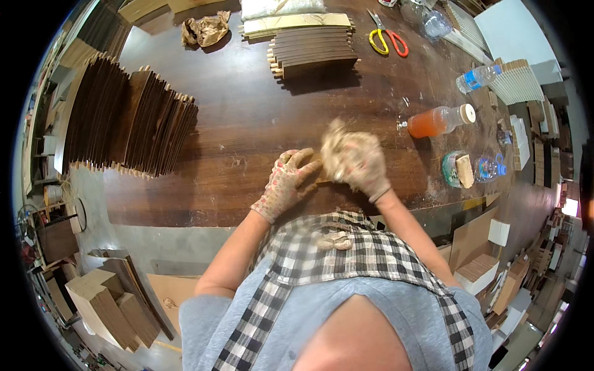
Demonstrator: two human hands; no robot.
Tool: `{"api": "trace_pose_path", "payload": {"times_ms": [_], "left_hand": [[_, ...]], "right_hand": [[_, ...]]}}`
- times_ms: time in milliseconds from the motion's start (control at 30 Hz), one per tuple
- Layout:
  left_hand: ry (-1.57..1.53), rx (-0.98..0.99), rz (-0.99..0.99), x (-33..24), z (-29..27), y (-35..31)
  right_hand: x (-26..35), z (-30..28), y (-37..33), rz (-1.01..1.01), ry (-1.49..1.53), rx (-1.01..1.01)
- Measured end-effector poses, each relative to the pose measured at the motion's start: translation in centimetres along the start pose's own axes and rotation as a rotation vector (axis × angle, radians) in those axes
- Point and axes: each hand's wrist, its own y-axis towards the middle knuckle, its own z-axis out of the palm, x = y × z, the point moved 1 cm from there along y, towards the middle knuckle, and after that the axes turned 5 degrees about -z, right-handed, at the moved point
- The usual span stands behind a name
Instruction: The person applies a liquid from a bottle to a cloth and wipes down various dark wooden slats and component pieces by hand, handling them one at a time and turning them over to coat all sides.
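Both my hands wear pale gloves with a reddish pattern and work at the near edge of the dark wooden table [241,117]. My left hand [284,185] lies open on the tabletop, its fingers apart and pointing toward a small brown wooden piece [323,179] between the hands. Most of that piece is hidden. My right hand [362,164] is closed around a crumpled beige rag [334,143], over the far side of the piece. Motion blurs this hand and the rag.
Dark slats with light pegs stand at left [130,117]; a smaller slat stack [312,52] lies at the back. Crumpled brown paper [207,29] and scissors [387,38] lie beyond. At right are an orange-filled bottle [433,122], water bottle [477,79] and green container [453,169].
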Motion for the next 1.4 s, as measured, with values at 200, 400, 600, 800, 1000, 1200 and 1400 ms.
{"api": "trace_pose_path", "payload": {"times_ms": [200,400,600,800,1000,1200,1400], "left_hand": [[-0.010,-0.048,-0.052,-1.7,-1.6,-0.6],[-1.002,0.583,-0.487,-9.3,1.2,2.7],[-1.509,0.432,-0.442,-11.7,3.8,5.4],[-1.684,0.636,-0.673,-13.0,4.6,6.6],[-1.119,0.641,-0.272,-14.9,3.4,11.6],[-0.607,-0.177,0.148,-13.1,11.6,22.7],[-0.754,0.191,0.085,-14.2,15.6,27.1]], "right_hand": [[-3.9,-7.8,-4.3,0.415,-0.283,0.107],[2.1,-9.5,1.0,0.584,0.793,-0.652],[2.1,-8.3,-2.4,0.443,0.197,-0.202],[3.4,-10.7,-3.5,0.292,0.160,0.039],[-1.7,-17.5,-4.8,0.575,0.474,-0.325],[-4.7,-26.3,5.9,0.532,0.284,-0.685],[-6.2,-24.1,6.5,0.290,-0.352,-0.316]]}}
